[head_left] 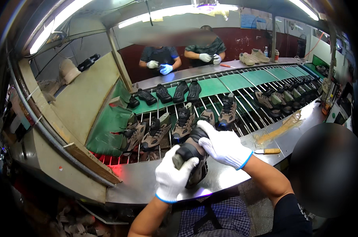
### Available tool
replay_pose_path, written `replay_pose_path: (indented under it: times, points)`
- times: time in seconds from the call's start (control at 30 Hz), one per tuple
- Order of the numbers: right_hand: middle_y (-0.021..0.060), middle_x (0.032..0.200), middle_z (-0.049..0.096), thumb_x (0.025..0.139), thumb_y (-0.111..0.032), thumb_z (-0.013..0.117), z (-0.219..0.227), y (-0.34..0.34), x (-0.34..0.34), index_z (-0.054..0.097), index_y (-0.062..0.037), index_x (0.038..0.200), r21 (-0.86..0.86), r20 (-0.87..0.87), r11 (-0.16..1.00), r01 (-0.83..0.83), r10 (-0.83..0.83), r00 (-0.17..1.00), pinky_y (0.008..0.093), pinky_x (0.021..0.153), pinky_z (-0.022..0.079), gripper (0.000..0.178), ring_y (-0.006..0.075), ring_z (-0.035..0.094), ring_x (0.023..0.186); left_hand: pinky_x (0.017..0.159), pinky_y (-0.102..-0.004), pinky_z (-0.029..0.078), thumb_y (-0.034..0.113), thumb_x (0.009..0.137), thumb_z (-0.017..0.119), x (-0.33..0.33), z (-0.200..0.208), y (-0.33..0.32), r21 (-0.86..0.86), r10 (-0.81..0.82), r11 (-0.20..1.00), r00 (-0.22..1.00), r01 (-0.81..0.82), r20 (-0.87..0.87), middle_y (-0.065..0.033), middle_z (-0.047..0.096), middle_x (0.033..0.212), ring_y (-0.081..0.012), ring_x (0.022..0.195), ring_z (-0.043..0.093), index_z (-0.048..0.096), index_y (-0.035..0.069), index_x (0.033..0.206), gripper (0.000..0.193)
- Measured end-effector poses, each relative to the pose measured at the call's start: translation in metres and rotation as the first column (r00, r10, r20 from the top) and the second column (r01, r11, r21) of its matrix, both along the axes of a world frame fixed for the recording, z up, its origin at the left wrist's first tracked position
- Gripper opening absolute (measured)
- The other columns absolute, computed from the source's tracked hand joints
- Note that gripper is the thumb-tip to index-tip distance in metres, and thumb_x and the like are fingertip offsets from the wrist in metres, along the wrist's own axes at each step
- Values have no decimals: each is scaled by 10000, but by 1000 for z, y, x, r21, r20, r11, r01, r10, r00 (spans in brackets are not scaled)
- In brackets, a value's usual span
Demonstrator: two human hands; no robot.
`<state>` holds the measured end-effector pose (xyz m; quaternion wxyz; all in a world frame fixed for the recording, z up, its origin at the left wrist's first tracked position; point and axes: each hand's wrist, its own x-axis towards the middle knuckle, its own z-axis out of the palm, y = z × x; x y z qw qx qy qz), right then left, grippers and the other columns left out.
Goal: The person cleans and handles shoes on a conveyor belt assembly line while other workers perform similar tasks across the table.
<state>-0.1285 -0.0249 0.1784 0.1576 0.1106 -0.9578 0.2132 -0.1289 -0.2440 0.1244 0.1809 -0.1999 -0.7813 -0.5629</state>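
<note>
Both my hands wear white knit gloves with blue cuffs and hold a brown and black shoe (192, 147) above the near metal ledge. My left hand (174, 170) wraps around its near end, thumb across the black part. My right hand (223, 144) grips the shoe from the far right side, fingers bent over it. The gloves hide part of the shoe, and its dark tread shows below. Just beyond, several brown and black shoes (157, 132) rest on the metal rods of the conveyor.
Black soles (181, 91) lie on the green belt (210, 87). A wooden-handled tool (271, 151) and a brown stained patch (279, 129) are on the steel ledge (234, 173). More shoes (281, 98) line the right rods. Two gloved people work opposite; a panel (84, 102) bounds the left.
</note>
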Motion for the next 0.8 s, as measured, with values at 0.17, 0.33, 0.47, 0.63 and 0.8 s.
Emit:
replay_pose_path:
  times: [0.17, 0.33, 0.47, 0.63, 0.8]
  points:
    - [172, 1451, 609, 1086, -270, 476, -26, 47, 38, 399, -138, 1626, -565, 413, 803, 190, 76, 908, 393, 1018, 535, 561, 270, 679, 1180, 874, -454, 611, 323, 730, 969, 49, 14, 27, -343, -252, 931, 899, 125, -358, -222, 712, 1107, -407, 961, 725, 703, -24, 1199, 641]
    - [217, 1368, 640, 1090, -193, 480, -143, 110, 73, 495, -41, 1559, -441, 226, 836, 325, -247, 942, 405, 1065, 500, 493, 304, 650, 1175, 1117, -508, 512, 406, 706, 965, 23, -43, 12, -646, -228, 763, 946, 27, -229, -301, 569, 1482, -502, 1307, 615, 439, 4, 1568, 1087]
    - [229, 1121, 733, 1014, -152, 620, -162, 122, 88, 671, -22, 1353, -126, 99, 954, 273, -262, 960, 451, 966, 552, 367, 388, 699, 1077, 1111, -446, 524, 442, 786, 921, -3, -57, 12, -581, -295, 709, 917, 399, 270, -275, 615, 1468, -429, 1308, 649, 397, 23, 1612, 1064]
    - [175, 1227, 706, 929, -144, 665, -145, 186, 86, 688, -69, 1257, 304, -67, 890, 339, -334, 940, 467, 999, 552, 338, 388, 670, 1147, 1117, -454, 526, 451, 777, 927, -10, -48, -19, -582, -171, 703, 892, 408, 419, -266, 636, 1455, -429, 1294, 666, 409, 32, 1608, 1065]
    - [165, 1208, 650, 972, -185, 630, -198, 257, 104, 640, -141, 1329, 519, 47, 634, 574, -691, 721, 514, 903, 567, 360, 408, 656, 1026, 1125, -452, 521, 474, 774, 931, -5, -44, -52, -629, -95, 699, 915, 342, 391, -258, 631, 1465, -429, 1299, 665, 418, 38, 1606, 1070]
